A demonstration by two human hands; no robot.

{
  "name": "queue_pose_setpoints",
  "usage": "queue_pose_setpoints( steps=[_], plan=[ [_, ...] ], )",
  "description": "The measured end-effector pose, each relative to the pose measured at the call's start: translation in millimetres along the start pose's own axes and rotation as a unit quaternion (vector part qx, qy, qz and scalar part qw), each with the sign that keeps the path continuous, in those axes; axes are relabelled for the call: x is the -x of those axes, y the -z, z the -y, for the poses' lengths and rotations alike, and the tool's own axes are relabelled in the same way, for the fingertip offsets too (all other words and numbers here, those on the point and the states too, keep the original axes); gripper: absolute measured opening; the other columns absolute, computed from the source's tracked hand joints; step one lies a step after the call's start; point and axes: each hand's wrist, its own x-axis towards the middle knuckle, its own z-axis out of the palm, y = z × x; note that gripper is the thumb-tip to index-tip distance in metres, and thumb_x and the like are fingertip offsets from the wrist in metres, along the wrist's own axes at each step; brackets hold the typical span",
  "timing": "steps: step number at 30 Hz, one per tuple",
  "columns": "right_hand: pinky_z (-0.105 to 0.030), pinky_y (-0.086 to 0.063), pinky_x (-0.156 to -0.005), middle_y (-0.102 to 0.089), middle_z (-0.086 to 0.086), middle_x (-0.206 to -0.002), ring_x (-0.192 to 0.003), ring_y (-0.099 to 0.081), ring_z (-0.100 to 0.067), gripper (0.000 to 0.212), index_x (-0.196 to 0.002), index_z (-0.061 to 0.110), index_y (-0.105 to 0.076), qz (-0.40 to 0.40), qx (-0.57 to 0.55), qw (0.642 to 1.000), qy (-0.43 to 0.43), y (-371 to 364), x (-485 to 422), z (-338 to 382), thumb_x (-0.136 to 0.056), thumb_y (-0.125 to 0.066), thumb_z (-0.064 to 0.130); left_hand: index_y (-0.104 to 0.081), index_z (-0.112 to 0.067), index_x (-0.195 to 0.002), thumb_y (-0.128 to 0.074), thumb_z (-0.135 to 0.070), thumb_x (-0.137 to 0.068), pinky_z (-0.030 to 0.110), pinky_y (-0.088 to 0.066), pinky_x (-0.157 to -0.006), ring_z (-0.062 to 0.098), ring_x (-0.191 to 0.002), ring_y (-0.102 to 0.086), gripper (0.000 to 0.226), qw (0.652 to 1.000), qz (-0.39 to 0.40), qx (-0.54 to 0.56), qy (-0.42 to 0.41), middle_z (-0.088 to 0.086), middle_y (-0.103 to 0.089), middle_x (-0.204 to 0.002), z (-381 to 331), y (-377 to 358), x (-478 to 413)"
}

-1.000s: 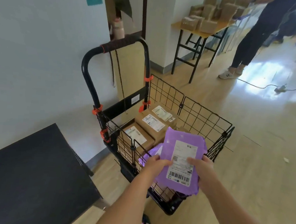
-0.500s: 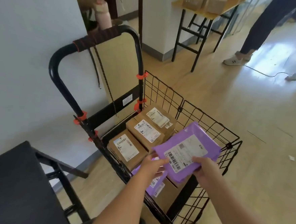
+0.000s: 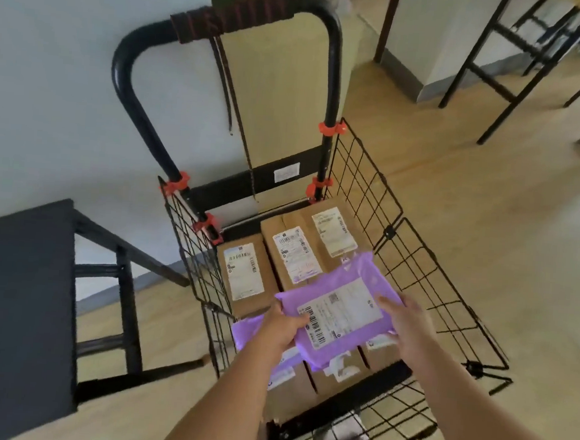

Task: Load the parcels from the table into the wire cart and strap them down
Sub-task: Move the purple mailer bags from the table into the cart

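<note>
Lowering a purple mailer [image 3: 340,309] into the wire cart [image 3: 390,232] with both hands.
The left hand [image 3: 283,326] pinches the mailer's near corner, thumb on top by the barcode, and the right hand [image 3: 408,326] grips its right edge. Half a second earlier the mailer was higher. It now sits lower and flatter inside the basket, label up, just above the front cardboard boxes [image 3: 339,378]. A second purple mailer [image 3: 248,330] lies beneath the left wrist. Three labelled boxes [image 3: 293,254] fill the back. The black table [image 3: 18,304] stands left.
</note>
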Motion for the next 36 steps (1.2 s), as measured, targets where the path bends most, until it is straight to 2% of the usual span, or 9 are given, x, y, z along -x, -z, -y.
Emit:
queue_pose_setpoints(
  steps=[7, 13, 16, 19, 24, 27, 30, 33, 36],
  plan=[
    [-0.049, -0.057, -0.086, -0.067, -0.014, -0.095, -0.090, -0.066, -0.033, 0.006, -0.088, 0.016, -0.060, 0.018, 0.178, 0.983, -0.047, 25, -79, -15, -0.092, -0.063, 0.013, -0.047, -0.007, -0.135, -0.069, -0.013, -0.087, 0.044, -0.054, -0.091, 0.030, -0.108, -0.064, 0.053, 0.994, -0.097, -0.038, 0.037, 0.013, -0.063, -0.122, 44, -55, -36],
    [-0.031, -0.044, -0.052, -0.063, -0.013, -0.090, -0.073, -0.057, -0.028, 0.011, -0.099, 0.008, -0.058, -0.029, 0.164, 0.983, -0.072, 21, -118, -55, -0.096, -0.047, 0.006, -0.042, -0.014, -0.142, -0.064, -0.013, -0.089, 0.024, -0.043, -0.063, 0.014, -0.085, -0.057, 0.056, 0.980, -0.186, -0.055, 0.054, 0.008, -0.054, -0.134, 64, -53, -46],
    [-0.038, -0.053, -0.063, -0.061, -0.010, -0.085, -0.073, -0.056, -0.026, 0.015, -0.089, 0.015, -0.057, -0.045, 0.173, 0.982, -0.069, 9, -132, -67, -0.098, -0.045, 0.010, -0.040, -0.020, -0.145, -0.063, -0.011, -0.089, 0.022, -0.041, -0.056, 0.012, -0.080, -0.056, 0.061, 0.972, -0.215, -0.076, 0.052, 0.007, -0.052, -0.135, 74, -46, -56],
    [-0.047, -0.057, -0.079, -0.063, -0.010, -0.089, -0.075, -0.060, -0.026, 0.018, -0.087, 0.020, -0.056, -0.049, 0.181, 0.980, -0.070, -4, -144, -72, -0.099, -0.044, 0.015, -0.043, -0.021, -0.145, -0.062, -0.007, -0.088, 0.028, -0.051, -0.074, 0.020, -0.107, -0.056, 0.061, 0.964, -0.218, -0.143, 0.046, 0.004, -0.043, -0.145, 79, -43, -61],
    [-0.045, -0.057, -0.073, -0.060, -0.005, -0.079, -0.068, -0.059, -0.025, 0.016, -0.100, 0.016, -0.059, -0.071, 0.226, 0.971, -0.038, -12, -163, -76, -0.098, -0.044, 0.014, -0.038, -0.029, -0.146, -0.058, -0.001, -0.087, 0.032, -0.047, -0.095, 0.025, -0.134, -0.037, 0.069, 0.942, -0.209, -0.258, 0.046, -0.005, -0.023, -0.155, 87, -45, -65],
    [-0.034, -0.053, -0.057, -0.058, -0.003, -0.077, -0.065, -0.058, -0.023, 0.027, -0.117, 0.012, -0.059, -0.069, 0.313, 0.947, -0.003, -15, -171, -84, -0.091, -0.053, 0.011, -0.037, -0.033, -0.146, -0.060, -0.001, -0.086, 0.031, -0.046, -0.093, 0.023, -0.137, -0.030, 0.072, 0.936, -0.208, -0.279, 0.044, -0.008, -0.018, -0.155, 91, -43, -66],
    [-0.044, -0.057, -0.078, -0.058, -0.010, -0.109, -0.094, -0.060, -0.028, 0.059, -0.134, 0.013, -0.046, -0.029, 0.412, 0.911, 0.006, -20, -169, -90, -0.081, -0.070, 0.020, -0.038, -0.033, -0.145, -0.060, -0.001, -0.085, 0.027, -0.041, -0.084, 0.023, -0.138, -0.030, 0.072, 0.936, -0.209, -0.282, 0.038, -0.009, -0.018, -0.155, 93, -42, -67],
    [-0.046, -0.042, -0.101, -0.040, -0.016, -0.141, -0.129, -0.039, -0.034, 0.092, -0.152, 0.016, -0.022, -0.010, 0.464, 0.886, 0.019, -21, -164, -90, -0.078, -0.076, 0.022, -0.037, -0.034, -0.146, -0.062, -0.003, -0.084, 0.027, -0.043, -0.087, 0.023, -0.138, -0.030, 0.073, 0.933, -0.211, -0.291, 0.030, -0.008, -0.018, -0.156, 96, -43, -67],
    [-0.048, -0.028, -0.114, -0.019, -0.013, -0.158, -0.144, -0.019, -0.033, 0.101, -0.156, 0.019, -0.010, 0.027, 0.501, 0.865, 0.036, -22, -160, -87, -0.079, -0.076, 0.023, -0.034, -0.035, -0.147, -0.062, -0.004, -0.085, 0.034, -0.047, -0.097, 0.024, -0.141, -0.027, 0.075, 0.933, -0.200, -0.297, 0.037, -0.009, -0.011, -0.158, 95, -45, -64]
  ],
)
